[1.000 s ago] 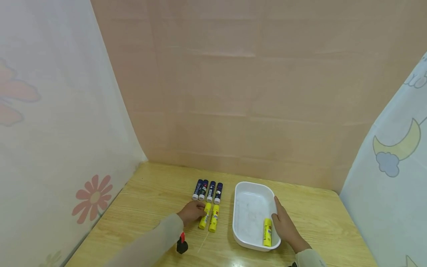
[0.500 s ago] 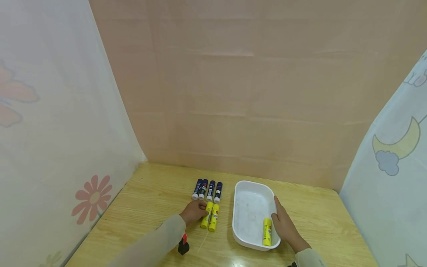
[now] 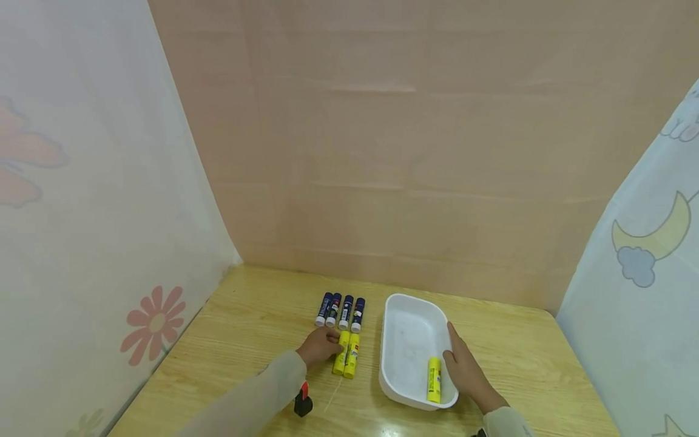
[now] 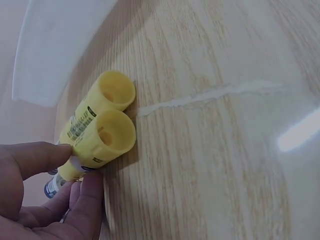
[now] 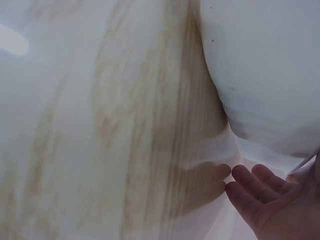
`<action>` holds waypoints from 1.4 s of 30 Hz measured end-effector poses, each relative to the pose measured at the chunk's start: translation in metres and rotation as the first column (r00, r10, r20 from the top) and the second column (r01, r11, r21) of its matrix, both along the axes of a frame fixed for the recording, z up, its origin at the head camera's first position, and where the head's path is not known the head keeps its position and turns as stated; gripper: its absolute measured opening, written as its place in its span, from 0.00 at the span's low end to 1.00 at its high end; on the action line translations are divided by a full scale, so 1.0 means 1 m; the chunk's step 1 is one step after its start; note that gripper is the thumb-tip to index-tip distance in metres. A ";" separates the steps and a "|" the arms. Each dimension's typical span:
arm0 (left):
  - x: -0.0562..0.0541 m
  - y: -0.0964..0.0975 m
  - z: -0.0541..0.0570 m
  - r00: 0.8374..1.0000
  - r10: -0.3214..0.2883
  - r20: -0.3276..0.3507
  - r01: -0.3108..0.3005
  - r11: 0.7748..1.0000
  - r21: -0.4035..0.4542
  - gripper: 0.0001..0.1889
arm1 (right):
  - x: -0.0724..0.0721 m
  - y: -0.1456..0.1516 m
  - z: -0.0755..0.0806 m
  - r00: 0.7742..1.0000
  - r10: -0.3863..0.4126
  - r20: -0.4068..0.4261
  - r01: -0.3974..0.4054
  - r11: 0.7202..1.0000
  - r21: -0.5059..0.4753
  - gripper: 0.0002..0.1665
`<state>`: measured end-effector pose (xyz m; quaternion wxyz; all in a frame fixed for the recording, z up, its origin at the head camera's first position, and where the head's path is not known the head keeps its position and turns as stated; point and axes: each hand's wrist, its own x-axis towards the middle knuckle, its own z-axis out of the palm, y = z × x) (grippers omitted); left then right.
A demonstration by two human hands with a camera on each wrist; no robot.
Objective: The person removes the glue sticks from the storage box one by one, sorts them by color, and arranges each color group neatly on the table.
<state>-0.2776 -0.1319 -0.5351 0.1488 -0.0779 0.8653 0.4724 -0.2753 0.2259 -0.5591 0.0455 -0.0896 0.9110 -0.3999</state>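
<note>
My left hand [image 3: 318, 346] pinches a yellow glue stick [image 3: 340, 353] between thumb and fingers. It lies side by side with a second yellow glue stick [image 3: 352, 356]; in the left wrist view the hollow yellow ends [image 4: 116, 131] face the camera. At the right, a white plastic tray [image 3: 390, 388] stands with one yellow glue stick [image 3: 434, 379] inside, near its right wall. My right hand [image 3: 466, 371] holds the tray's right side, thumb over the rim and fingers along the outer wall. In the right wrist view those fingers [image 5: 255, 192] extend under the tray's side.
Several dark blue glue sticks [image 3: 345, 312] with white ends lie in a row behind the yellow pair. The wooden table [image 3: 262, 321] meets a beige backdrop at the back, with patterned cloths at left and right. A pale streak [image 4: 210, 95] marks the tabletop.
My left hand has slid its yellow glue stick rightward until it lies close against the other one. The tray and the glue stick in it have shifted very slightly left.
</note>
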 end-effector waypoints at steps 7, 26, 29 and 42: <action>0.001 0.000 0.000 1.000 0.000 -0.004 0.000 0.999 0.033 0.18 | 0.000 -0.001 0.001 1.000 -0.003 0.004 0.003 1.000 0.012 0.39; -0.003 -0.010 0.031 0.998 0.011 -0.066 -0.003 0.993 0.120 0.22 | 0.001 -0.009 0.008 0.999 -0.009 -0.031 0.010 1.000 0.027 0.39; 0.002 0.002 0.048 0.997 -0.006 -0.078 0.020 0.984 0.175 0.24 | 0.002 -0.009 0.009 1.000 -0.012 -0.022 0.013 1.000 0.024 0.39; 0.027 0.100 0.076 0.984 -0.178 0.016 0.153 0.885 0.440 0.20 | 0.002 -0.009 0.012 1.000 -0.006 -0.028 0.007 1.000 0.026 0.39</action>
